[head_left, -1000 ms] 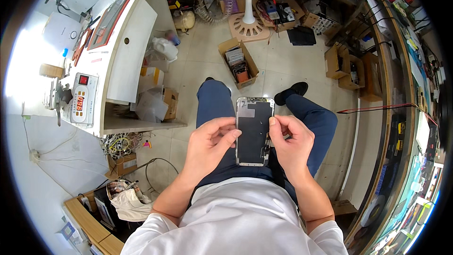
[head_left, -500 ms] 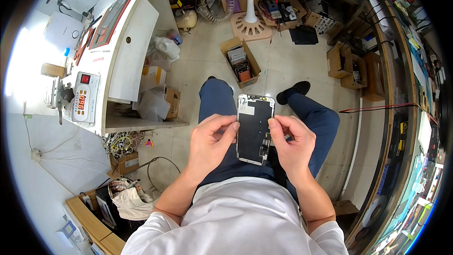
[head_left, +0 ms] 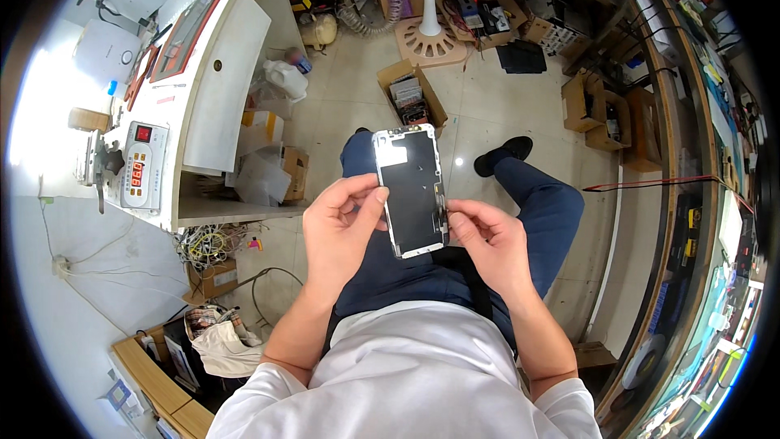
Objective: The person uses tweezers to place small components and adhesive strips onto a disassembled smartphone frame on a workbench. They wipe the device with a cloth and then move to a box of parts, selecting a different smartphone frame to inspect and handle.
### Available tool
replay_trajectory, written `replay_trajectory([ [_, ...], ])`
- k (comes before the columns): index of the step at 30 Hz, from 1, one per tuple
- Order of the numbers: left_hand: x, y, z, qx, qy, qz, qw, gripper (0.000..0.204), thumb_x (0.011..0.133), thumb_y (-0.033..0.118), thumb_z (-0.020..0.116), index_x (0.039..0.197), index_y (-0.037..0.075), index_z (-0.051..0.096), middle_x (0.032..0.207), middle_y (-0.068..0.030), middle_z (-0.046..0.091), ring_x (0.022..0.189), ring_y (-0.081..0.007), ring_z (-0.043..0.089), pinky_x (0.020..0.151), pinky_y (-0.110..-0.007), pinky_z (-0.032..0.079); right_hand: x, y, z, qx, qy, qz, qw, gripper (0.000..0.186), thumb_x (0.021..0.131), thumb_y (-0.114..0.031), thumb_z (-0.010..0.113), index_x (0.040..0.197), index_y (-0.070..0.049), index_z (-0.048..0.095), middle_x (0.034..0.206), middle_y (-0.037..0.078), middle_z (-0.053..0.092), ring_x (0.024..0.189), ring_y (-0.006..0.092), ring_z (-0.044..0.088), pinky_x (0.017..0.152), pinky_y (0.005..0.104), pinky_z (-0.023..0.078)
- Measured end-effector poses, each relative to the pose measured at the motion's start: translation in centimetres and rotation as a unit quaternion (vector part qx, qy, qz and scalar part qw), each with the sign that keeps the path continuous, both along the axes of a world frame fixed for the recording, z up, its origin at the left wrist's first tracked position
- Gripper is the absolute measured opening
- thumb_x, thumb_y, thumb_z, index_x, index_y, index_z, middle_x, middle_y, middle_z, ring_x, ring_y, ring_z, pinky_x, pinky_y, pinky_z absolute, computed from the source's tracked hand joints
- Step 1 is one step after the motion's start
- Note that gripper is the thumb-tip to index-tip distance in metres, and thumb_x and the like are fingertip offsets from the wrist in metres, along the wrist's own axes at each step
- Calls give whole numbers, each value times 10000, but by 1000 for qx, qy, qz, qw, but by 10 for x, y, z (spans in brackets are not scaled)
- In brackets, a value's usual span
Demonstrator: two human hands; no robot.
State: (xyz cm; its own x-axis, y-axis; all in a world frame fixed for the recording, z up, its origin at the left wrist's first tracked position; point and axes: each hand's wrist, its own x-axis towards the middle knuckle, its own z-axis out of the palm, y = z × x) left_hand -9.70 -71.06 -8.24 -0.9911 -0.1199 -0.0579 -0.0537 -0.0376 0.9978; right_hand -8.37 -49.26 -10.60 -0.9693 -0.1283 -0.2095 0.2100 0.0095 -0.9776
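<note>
A phone screen assembly (head_left: pixel 411 199), its black back with silvery edges facing up, is held above my lap, tilted slightly to the left at its top. A white label (head_left: pixel 395 153) sticks near its upper left corner. My left hand (head_left: pixel 341 223) pinches its left edge, with the thumb on the rim and fingers curled behind. At the lower right edge, by a dark flex cable (head_left: pixel 443 213), the thumb and forefinger of my right hand (head_left: pixel 491 244) are closed together. Whether they grip the cable or the rim is hard to make out.
A white workbench (head_left: pixel 187 106) on the left carries a control box (head_left: pixel 144 167) with red digits. On the floor ahead stand an open carton (head_left: pixel 431 91) of flat parts and a fan base (head_left: pixel 431 45). More cartons (head_left: pixel 583 106) and a long shelf line the right.
Both hands have shifted the screen assembly left and farther from my body, and it has turned a little. My right hand has slid down along its right edge to the cable.
</note>
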Motion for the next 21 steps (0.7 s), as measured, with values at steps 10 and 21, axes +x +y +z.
replay_trajectory([
  [10, -3, -4, 2, 7, 2, 14, 1000, 224, 977, -2, 697, 1196, -51, 699, 1014, -77, 740, 861, -90, 690, 666, -247, 617, 0, -1, 4, -61, -24, 15, 998, 311, 940, -20, 739, 1248, 12, 711, 1006, 80, 768, 874, 94, 687, 771, 247, 559],
  [21, -2, -3, 4, 9, 5, -15, 1000, 334, 956, -38, 704, 1284, -40, 640, 1049, -83, 721, 876, -97, 690, 691, -246, 591, -4, -1, 11, -62, -22, 27, 997, 307, 952, 63, 703, 1258, 44, 682, 1094, 80, 725, 990, 119, 679, 886, 265, 571],
])
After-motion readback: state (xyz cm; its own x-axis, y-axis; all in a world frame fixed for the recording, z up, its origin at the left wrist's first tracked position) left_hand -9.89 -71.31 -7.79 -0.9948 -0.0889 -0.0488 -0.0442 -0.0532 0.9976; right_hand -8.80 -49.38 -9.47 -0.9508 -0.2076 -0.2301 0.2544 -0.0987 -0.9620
